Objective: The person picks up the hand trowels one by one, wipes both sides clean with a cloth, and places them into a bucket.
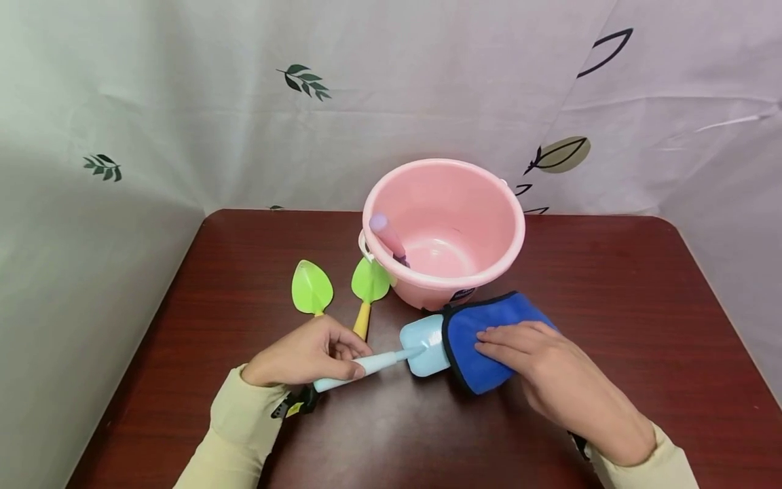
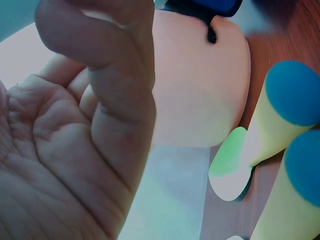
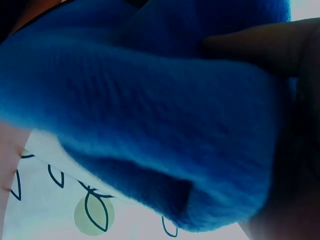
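In the head view my left hand (image 1: 314,353) grips the pale handle of a light blue toy shovel (image 1: 424,345), thumb along the top. The shovel's blade points right, its far end covered by a blue cloth (image 1: 489,339) with black edging. My right hand (image 1: 537,360) holds this cloth around the blade, fingers lying on top and the thumb hidden. Folded blue cloth (image 3: 140,110) fills most of the right wrist view. In the left wrist view the curled fingers of my left hand (image 2: 75,130) show close up.
A pink bucket (image 1: 491,261) stands behind the shovel, with a pink-and-purple handled tool (image 1: 387,236) leaning inside. Two green shovels with yellow handles lie left of it, one green blade (image 1: 311,286) farther left, the other (image 1: 369,280) by the bucket. A patterned curtain (image 1: 244,115) hangs behind the table (image 1: 623,285).
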`<state>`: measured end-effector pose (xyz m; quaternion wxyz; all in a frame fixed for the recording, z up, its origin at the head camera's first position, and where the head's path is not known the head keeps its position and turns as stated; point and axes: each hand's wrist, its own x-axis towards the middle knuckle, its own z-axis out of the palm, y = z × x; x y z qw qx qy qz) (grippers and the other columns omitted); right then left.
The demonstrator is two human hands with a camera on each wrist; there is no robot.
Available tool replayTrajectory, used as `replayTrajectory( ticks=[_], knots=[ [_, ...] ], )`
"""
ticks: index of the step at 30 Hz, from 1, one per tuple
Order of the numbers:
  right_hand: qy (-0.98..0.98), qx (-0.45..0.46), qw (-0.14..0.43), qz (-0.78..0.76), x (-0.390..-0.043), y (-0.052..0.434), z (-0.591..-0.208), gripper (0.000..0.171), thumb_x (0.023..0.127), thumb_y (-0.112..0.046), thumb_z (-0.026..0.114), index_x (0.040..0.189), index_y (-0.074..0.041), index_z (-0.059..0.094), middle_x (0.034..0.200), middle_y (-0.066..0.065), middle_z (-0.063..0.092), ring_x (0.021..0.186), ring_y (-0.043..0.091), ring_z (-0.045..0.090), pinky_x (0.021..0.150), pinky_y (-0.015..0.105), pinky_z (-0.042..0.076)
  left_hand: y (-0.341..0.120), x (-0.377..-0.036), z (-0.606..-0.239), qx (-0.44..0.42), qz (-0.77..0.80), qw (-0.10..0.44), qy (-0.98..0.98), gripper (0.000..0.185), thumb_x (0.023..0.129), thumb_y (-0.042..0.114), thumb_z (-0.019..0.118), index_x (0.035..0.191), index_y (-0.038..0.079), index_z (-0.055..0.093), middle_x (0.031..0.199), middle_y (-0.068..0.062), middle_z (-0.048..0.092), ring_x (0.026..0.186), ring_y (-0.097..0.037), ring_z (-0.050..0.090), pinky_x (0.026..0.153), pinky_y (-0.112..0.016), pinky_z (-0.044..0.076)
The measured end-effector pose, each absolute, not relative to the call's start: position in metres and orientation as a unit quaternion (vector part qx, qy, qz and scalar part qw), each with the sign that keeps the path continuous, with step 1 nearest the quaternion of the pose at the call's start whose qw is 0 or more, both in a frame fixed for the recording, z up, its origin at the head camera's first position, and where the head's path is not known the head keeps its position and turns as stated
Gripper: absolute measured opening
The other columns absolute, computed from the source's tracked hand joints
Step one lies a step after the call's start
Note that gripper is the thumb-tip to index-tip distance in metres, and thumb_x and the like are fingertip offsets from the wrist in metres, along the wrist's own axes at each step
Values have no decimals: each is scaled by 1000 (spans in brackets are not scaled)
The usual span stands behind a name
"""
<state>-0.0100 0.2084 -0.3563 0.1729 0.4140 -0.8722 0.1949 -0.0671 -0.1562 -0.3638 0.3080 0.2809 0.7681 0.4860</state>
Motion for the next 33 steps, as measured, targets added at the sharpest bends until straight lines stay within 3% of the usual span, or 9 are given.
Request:
replayTrajectory(
  ticks=[4, 7, 10, 18, 26, 33],
  knots=[
    [-887, 384, 176, 188, -9, 211, -354, 46, 91, -1, 37, 120, -5, 72, 123, 5, 69, 111, 26, 64, 101, 34, 41, -157, -68, -363, 264, 486, 309, 774, 15, 84, 5, 71, 96, 11, 79, 62, 4, 62, 54, -5, 49, 52, -18, 40],
    [-894, 362, 180, 193, -8, 211, -351, 52, 79, 7, 47, 125, -5, 69, 126, 6, 67, 114, 27, 63, 106, 30, 36, -157, -68, -362, 257, 485, 313, 775, 15, 85, 5, 71, 96, 11, 79, 61, 4, 61, 54, -4, 48, 52, -17, 38],
    [-897, 344, 187, 204, -7, 210, -350, 57, 76, 9, 49, 128, -5, 67, 128, 7, 66, 115, 28, 62, 109, 26, 32, -157, -68, -362, 260, 481, 313, 777, 14, 85, 6, 72, 94, 13, 79, 60, 5, 59, 53, -4, 46, 51, -17, 37],
    [-874, 353, 227, 244, -5, 203, -344, 52, 97, -10, 27, 129, -4, 67, 129, 8, 66, 116, 27, 62, 113, 22, 29, -154, -67, -366, 270, 457, 323, 783, 16, 84, 5, 71, 91, 17, 79, 60, 6, 60, 53, -4, 48, 52, -18, 39],
    [-807, 447, 273, 274, -7, 188, -338, 44, 96, 1, 33, 121, 3, 69, 124, 15, 67, 110, 32, 65, 111, 28, 36, -141, -64, -374, 282, 442, 333, 784, 16, 83, 7, 72, 92, 18, 80, 62, 8, 65, 55, -5, 55, 53, -18, 43],
    [-801, 462, 253, 283, -3, 184, -340, 41, 101, -3, 34, 122, 1, 70, 125, 14, 67, 111, 30, 64, 111, 28, 36, -129, -60, -381, 292, 453, 339, 771, 17, 81, 5, 72, 92, 15, 79, 60, 10, 64, 54, -3, 54, 53, -18, 42]
  ],
)
